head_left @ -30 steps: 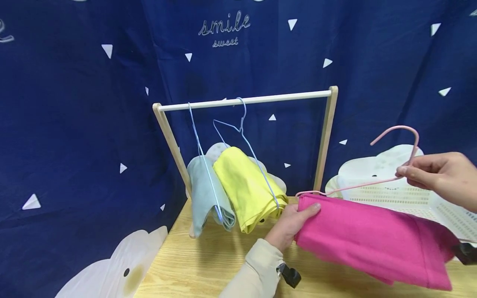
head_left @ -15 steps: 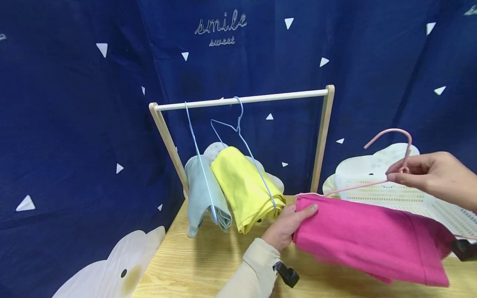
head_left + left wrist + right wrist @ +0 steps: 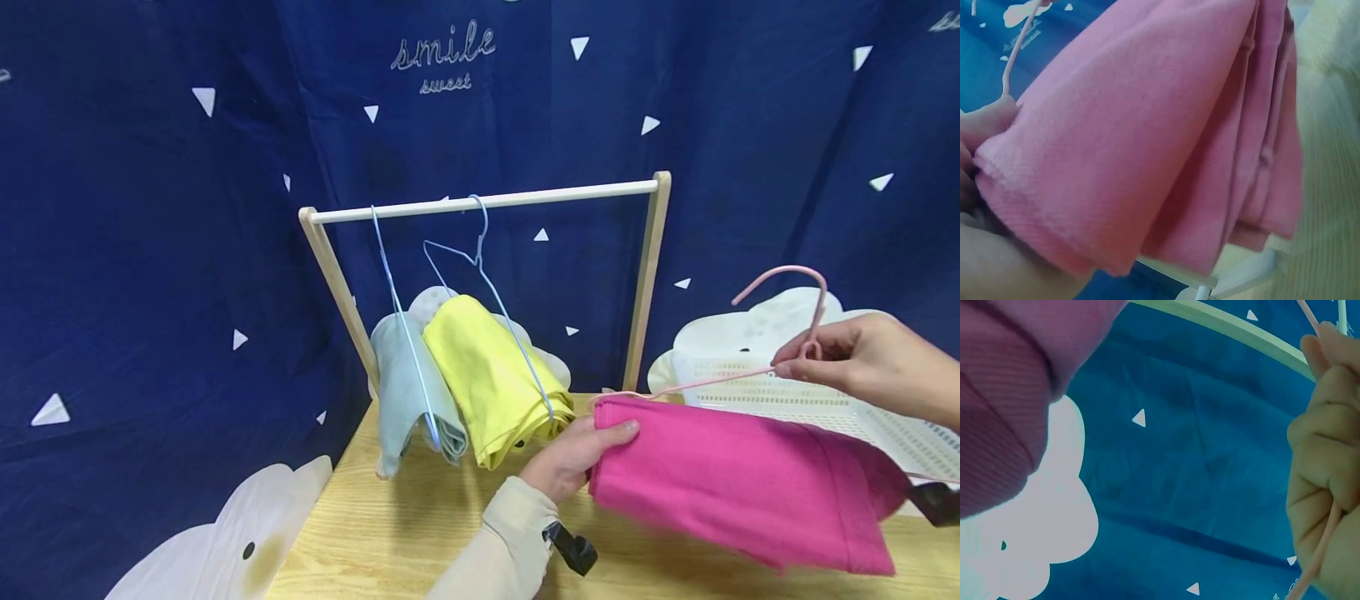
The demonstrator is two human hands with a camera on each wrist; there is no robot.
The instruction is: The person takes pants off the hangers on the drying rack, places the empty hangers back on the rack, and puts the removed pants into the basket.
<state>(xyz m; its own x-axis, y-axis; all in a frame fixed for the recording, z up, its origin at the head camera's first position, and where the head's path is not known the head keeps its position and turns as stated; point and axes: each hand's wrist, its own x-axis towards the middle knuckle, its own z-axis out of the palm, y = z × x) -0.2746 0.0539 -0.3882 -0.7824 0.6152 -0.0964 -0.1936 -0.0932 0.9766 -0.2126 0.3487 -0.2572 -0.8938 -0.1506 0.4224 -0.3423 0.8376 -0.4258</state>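
A folded bright pink cloth (image 3: 727,475) hangs over a pink wire hanger (image 3: 787,268) in the right half of the head view. My left hand (image 3: 573,454) grips the cloth's left end, thumb on top. In the left wrist view, the layered pink cloth (image 3: 1116,112) fills the middle beside that hand. My right hand (image 3: 862,362) pinches the hanger at its neck, just under the hook. The right wrist view shows the right hand (image 3: 1329,456) with curled fingers and the hanger's wire passing through them. Most of the hanger's lower bar is hidden by cloth.
A small rack with a white rail (image 3: 570,196) stands on the wooden table (image 3: 427,533). A grey-green cloth (image 3: 412,383) and a yellow cloth (image 3: 495,367) hang there on blue wire hangers, the yellow one near my left hand. A white basket (image 3: 787,404) sits behind the pink cloth.
My right hand has shifted slightly left and down with the hanger's hook. The pink cloth has barely moved, and my left hand keeps its grip on it.
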